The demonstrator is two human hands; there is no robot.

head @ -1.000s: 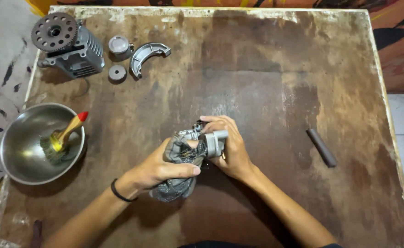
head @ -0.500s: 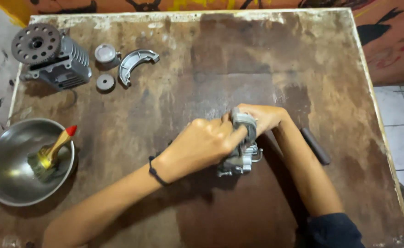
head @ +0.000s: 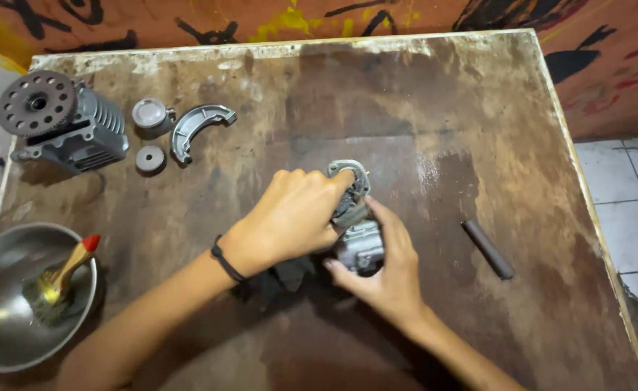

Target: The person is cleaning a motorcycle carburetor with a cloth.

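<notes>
Left hand [head: 293,217] clenched over dark grey rag [head: 279,275] and small grey cast-metal engine part [head: 355,217], right hand [head: 384,268] grasping that part from below, both above worn brown wooden bench [head: 420,101]

Both forearms are bare to the near edge of the view, with no sleeves or gloves showing. The left hand [head: 290,217] has a thin black band [head: 227,263] around its wrist. The right hand [head: 388,271] wears nothing; the fingers [head: 385,216] carry no rings.
</notes>
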